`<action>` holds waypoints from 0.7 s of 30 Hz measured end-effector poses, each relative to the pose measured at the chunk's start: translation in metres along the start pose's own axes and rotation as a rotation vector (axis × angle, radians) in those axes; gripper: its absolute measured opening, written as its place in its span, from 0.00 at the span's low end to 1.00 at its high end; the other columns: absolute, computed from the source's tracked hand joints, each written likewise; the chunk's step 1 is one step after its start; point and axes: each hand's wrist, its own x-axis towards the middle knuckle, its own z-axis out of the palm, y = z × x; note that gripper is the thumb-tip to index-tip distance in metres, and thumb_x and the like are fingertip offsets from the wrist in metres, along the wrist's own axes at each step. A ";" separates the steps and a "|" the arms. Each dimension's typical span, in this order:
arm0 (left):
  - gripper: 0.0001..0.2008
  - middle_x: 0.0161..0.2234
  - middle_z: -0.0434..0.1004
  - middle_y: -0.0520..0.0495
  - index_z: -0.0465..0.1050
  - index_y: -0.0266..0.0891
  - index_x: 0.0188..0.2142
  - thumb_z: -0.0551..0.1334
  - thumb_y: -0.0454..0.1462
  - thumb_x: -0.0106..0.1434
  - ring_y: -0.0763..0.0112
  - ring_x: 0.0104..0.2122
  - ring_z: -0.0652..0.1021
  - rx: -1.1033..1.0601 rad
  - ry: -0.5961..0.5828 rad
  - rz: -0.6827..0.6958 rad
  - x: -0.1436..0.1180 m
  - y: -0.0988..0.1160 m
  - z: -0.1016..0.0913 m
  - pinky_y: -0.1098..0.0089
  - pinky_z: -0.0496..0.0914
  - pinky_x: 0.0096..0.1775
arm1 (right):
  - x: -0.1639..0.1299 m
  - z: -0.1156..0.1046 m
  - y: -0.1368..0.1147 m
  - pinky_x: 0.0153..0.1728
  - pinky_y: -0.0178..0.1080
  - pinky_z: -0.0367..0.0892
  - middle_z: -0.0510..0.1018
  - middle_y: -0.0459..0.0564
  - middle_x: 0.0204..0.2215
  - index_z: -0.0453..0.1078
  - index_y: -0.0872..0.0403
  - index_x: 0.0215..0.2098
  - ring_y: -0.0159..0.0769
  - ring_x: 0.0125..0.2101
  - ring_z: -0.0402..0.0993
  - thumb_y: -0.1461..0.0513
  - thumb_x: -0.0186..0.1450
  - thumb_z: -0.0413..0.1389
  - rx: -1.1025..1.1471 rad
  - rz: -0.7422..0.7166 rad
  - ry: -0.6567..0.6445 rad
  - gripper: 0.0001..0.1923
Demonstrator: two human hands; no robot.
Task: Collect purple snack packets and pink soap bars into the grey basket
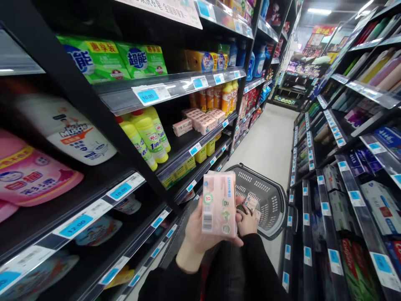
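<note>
My left hand (pixel 196 228) is closed around a pink-wrapped soap pack (pixel 219 205), with its barcode and green print turned towards me. The pack is held up in front of the near side of a grey shopping basket (pixel 266 192). Behind it and to the right, my right hand (pixel 247 221) has its fingers curled round what looks like the dark basket handle (pixel 240 207), partly covered by the hand. Inside the basket lie a few small pink packs (pixel 251 201), half hidden by my right hand.
On the left shelf stand similar pink packs (pixel 203 120), yellow cleaner bottles (pixel 150 133), green soap packs (pixel 138 60) and a pink detergent bottle (pixel 34 167). Black shelf edges with price tags line both sides. The pale aisle floor (pixel 266 138) runs ahead; boxed toothpaste (pixel 354 263) is at lower right.
</note>
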 end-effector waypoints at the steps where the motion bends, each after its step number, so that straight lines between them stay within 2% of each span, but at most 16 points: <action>1: 0.36 0.45 0.73 0.36 0.68 0.40 0.54 0.50 0.62 0.59 0.59 0.36 0.75 0.011 -0.013 0.036 -0.004 0.000 -0.002 0.60 0.74 0.30 | 0.000 -0.001 0.001 0.56 0.49 0.49 0.63 0.40 0.61 0.70 0.38 0.51 0.49 0.59 0.52 0.56 0.64 0.48 0.019 -0.003 0.000 0.19; 3: 0.35 0.42 0.74 0.39 0.70 0.41 0.52 0.55 0.62 0.55 0.62 0.33 0.74 0.019 -0.028 0.116 -0.009 0.001 -0.005 0.63 0.74 0.27 | 0.000 -0.001 0.003 0.56 0.49 0.50 0.63 0.38 0.60 0.71 0.37 0.50 0.49 0.59 0.52 0.56 0.65 0.47 0.047 0.002 0.004 0.19; 7: 0.36 0.45 0.72 0.41 0.70 0.42 0.52 0.59 0.62 0.52 0.67 0.31 0.70 -0.034 -0.021 0.200 -0.014 0.009 -0.006 0.69 0.73 0.22 | 0.001 0.003 0.004 0.56 0.49 0.52 0.64 0.38 0.60 0.71 0.38 0.50 0.49 0.59 0.53 0.56 0.64 0.47 0.058 0.016 0.017 0.18; 10: 0.38 0.40 0.74 0.41 0.70 0.38 0.51 0.60 0.63 0.51 0.69 0.30 0.71 -0.070 -0.071 0.189 -0.019 0.016 -0.010 0.71 0.72 0.23 | 0.001 0.006 0.005 0.57 0.48 0.53 0.64 0.39 0.60 0.72 0.39 0.50 0.49 0.59 0.54 0.56 0.64 0.47 0.058 0.007 0.024 0.18; 14: 0.40 0.37 0.74 0.43 0.69 0.43 0.53 0.61 0.63 0.48 0.64 0.33 0.74 -0.001 -0.069 0.168 -0.027 0.019 -0.013 0.68 0.73 0.28 | 0.001 0.009 0.009 0.56 0.49 0.55 0.63 0.39 0.61 0.71 0.39 0.50 0.50 0.59 0.53 0.56 0.64 0.47 0.067 0.001 0.026 0.19; 16: 0.38 0.38 0.74 0.43 0.68 0.43 0.52 0.65 0.60 0.47 0.60 0.35 0.75 0.189 0.011 0.185 -0.030 0.020 -0.009 0.65 0.73 0.29 | 0.001 0.011 0.012 0.56 0.50 0.55 0.63 0.39 0.61 0.72 0.40 0.50 0.51 0.59 0.53 0.56 0.64 0.47 0.071 -0.005 0.031 0.19; 17: 0.37 0.39 0.74 0.43 0.68 0.43 0.52 0.68 0.57 0.46 0.58 0.37 0.75 0.352 0.080 0.215 -0.031 0.020 -0.006 0.63 0.73 0.31 | 0.001 0.011 0.013 0.56 0.50 0.54 0.63 0.39 0.60 0.72 0.41 0.50 0.51 0.59 0.53 0.56 0.64 0.46 0.073 -0.011 0.037 0.19; 19: 0.38 0.44 0.72 0.43 0.68 0.44 0.52 0.74 0.48 0.42 0.56 0.42 0.73 0.815 0.262 0.309 -0.031 0.019 0.002 0.60 0.72 0.39 | 0.001 0.010 0.014 0.57 0.49 0.53 0.64 0.42 0.60 0.71 0.43 0.52 0.50 0.59 0.53 0.57 0.63 0.47 0.080 -0.030 0.054 0.20; 21: 0.37 0.46 0.70 0.44 0.69 0.46 0.53 0.74 0.41 0.42 0.56 0.45 0.71 1.325 0.436 0.427 -0.029 0.016 0.010 0.58 0.69 0.47 | 0.001 0.009 0.015 0.57 0.49 0.52 0.65 0.47 0.59 0.68 0.47 0.56 0.50 0.59 0.55 0.56 0.62 0.49 0.095 -0.051 0.077 0.23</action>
